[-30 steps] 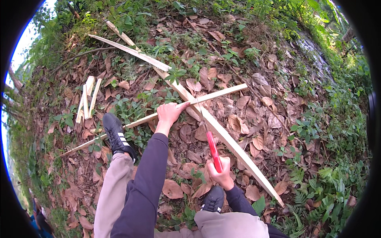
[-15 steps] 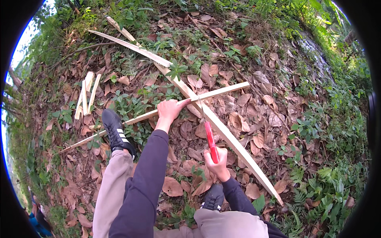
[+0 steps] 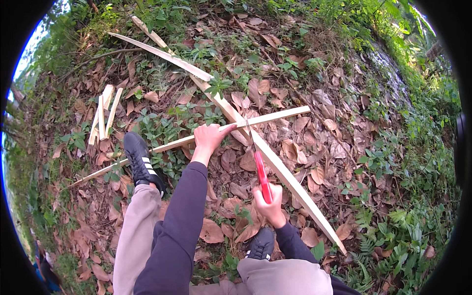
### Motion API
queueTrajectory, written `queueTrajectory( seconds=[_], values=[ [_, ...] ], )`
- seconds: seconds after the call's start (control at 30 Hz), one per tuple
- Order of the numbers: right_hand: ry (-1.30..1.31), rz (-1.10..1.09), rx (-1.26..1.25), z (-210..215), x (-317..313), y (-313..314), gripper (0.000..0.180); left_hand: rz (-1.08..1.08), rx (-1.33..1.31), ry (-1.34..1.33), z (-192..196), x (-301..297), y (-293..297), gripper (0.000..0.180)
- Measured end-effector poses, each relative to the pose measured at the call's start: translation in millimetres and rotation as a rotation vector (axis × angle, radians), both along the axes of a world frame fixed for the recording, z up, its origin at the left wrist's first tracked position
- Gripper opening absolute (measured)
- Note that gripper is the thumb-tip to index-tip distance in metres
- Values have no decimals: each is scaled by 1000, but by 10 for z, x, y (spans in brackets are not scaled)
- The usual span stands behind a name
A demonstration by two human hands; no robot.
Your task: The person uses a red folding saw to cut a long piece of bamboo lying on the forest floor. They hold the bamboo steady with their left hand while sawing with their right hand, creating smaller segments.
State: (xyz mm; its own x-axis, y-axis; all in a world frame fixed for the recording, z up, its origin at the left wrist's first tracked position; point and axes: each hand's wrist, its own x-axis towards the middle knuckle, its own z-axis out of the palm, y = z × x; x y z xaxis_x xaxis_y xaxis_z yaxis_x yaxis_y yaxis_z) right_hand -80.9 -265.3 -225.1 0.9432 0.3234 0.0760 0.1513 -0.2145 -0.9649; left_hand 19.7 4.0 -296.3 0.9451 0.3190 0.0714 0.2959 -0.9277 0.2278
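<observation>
My left hand [image 3: 209,138] is closed on a thin, pale wooden strip [image 3: 280,116], pressing it down near where it crosses a longer plank. The thumb lies along the strip, close to the saw. My right hand [image 3: 270,206] grips the red handle of a hand saw [image 3: 261,169]. Its narrow blade rests against the strip at the crossing, just right of my left thumb. Beneath the strip, the long plank [image 3: 300,194] runs diagonally over the leaves. How deep the blade sits in the wood cannot be made out.
Several short wooden pieces [image 3: 102,118] lie at the left, beyond my left shoe [image 3: 140,160]. Another long tapered piece [image 3: 162,55] overlaps the plank's far part. Dry leaves and low green plants cover the ground; my right shoe [image 3: 261,244] stands below the saw.
The saw and my right hand have shifted slightly toward me. The strip's right end sits a little lower in view, while my left hand keeps its place on it.
</observation>
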Motion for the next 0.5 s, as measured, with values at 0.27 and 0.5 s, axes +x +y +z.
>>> queueTrajectory(
  seconds=[0.27,0.5],
  values=[
    [15,-90,70,-60,403,362,30,1,-48,46,61,45,-83,87],
    [-50,-35,109,-9,-150,-97,26,-19,-39,-18,85,39,-73,87]
  ],
)
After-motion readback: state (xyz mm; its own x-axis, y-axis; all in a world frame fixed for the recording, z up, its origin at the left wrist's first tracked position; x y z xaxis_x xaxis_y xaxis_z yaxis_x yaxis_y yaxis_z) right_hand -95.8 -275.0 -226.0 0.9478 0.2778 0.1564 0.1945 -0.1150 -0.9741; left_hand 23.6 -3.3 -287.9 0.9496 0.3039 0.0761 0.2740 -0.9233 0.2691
